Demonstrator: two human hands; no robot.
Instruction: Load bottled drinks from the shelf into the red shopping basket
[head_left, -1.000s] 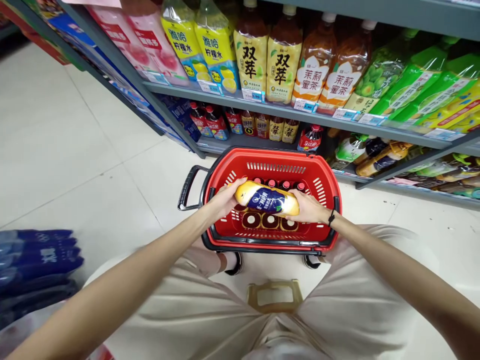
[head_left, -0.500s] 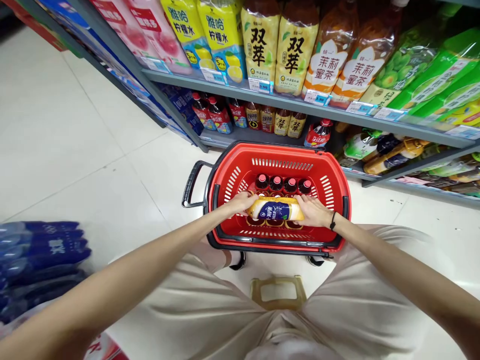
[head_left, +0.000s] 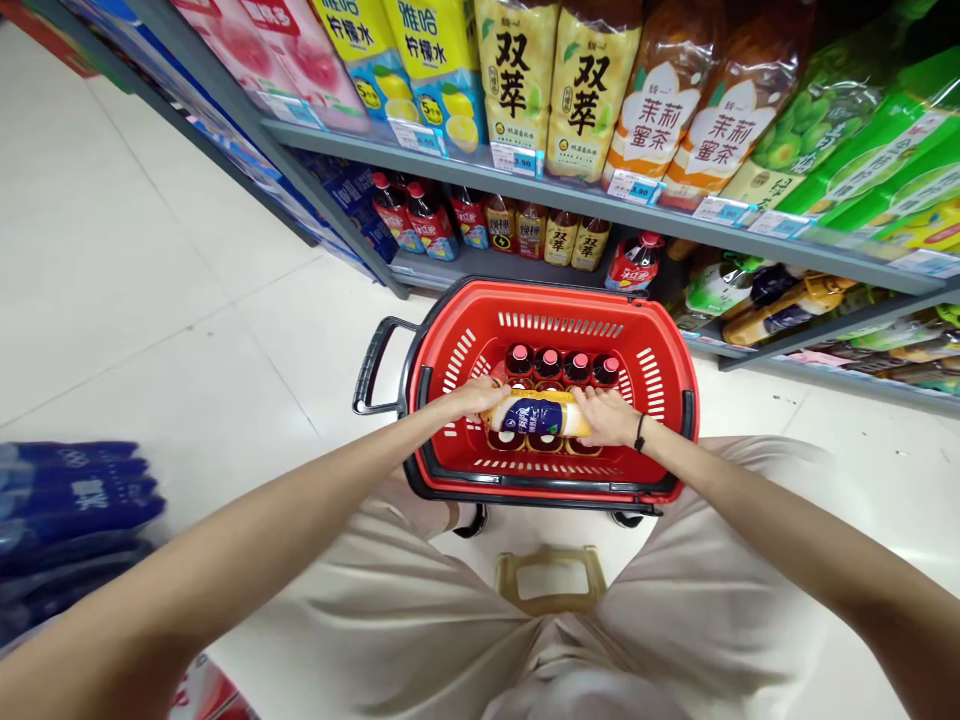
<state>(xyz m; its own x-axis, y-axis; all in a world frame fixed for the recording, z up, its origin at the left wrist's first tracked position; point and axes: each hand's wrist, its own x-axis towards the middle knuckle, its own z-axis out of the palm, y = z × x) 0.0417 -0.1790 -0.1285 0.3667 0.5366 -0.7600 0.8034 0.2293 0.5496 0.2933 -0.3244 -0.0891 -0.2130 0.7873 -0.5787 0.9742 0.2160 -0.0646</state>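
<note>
A yellow drink bottle with a dark blue label (head_left: pixel 536 414) lies sideways across the middle of the red shopping basket (head_left: pixel 559 318). My left hand (head_left: pixel 480 396) grips its left end, and my right hand (head_left: pixel 606 416) is closed around its right end; a black band circles that wrist. Behind the held bottle, dark bottles with pink-red caps (head_left: pixel 550 360) stand upright in the basket. More bottle tops (head_left: pixel 544 442) show in front of it. I cannot tell whether the held bottle rests on those beneath.
A shelf (head_left: pixel 450 172) with large drink bottles rises behind the basket, smaller bottles (head_left: pixel 530 230) on its lower level. The basket's black handle (head_left: pixel 367 375) juts out left. A yellowish stool (head_left: pixel 551 590) sits between my legs. Blue-wrapped bottle packs (head_left: pixel 75 500) stand at left.
The whole scene has shifted slightly left in view. Both hands still hold the bottle over the basket, in nearly the same pose.
</note>
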